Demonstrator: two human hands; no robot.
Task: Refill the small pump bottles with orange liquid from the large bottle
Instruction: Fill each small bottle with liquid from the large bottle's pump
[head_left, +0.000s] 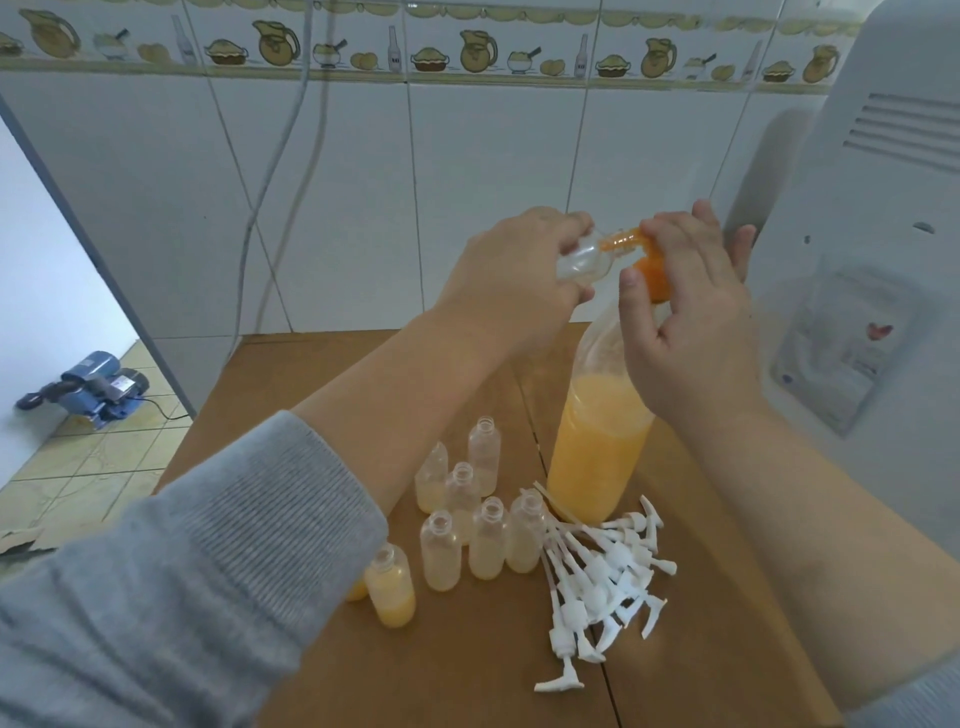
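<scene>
- Grey ribbed sleeve (171, 561) fills the near left corner, pushed up the forearm; the other forearm is bare.
- Left grip (511, 275), the left hand, is wrapped around a small clear bottle (584, 260) tipped on its side, its neck pointing right toward the other hand.
- Right grip (685, 312), the right hand, is pinched on the orange pump top (649, 265) of the large bottle (597, 441): thumb at its near side, fingers over the nozzle, whose tip meets the small bottle's mouth.
- Directly below the right grip, the large bottle stands upright on the brown tabletop (467, 665): clear thin plastic, about half full of cloudy orange liquid.
- Judgement: it will be bottom-heavy yet soft-walled and easy to dent, so steadying it at the stiff neck or low on the filled part seems best; any spilt liquid would likely make it slippery.
- Judgement: the small bottles are light, fairly rigid and easy to tip, and are best held around the body, as now.
- Below the left grip, nearer the camera, open small bottles (467, 519) stand in a cluster, most with only a pale residue; one filled small bottle (392, 587) nearest the sleeve holds more orange.
- Below the right grip, a heap of white pump heads (608, 577) with thin dip tubes lies loose, touching the large bottle's base.
</scene>
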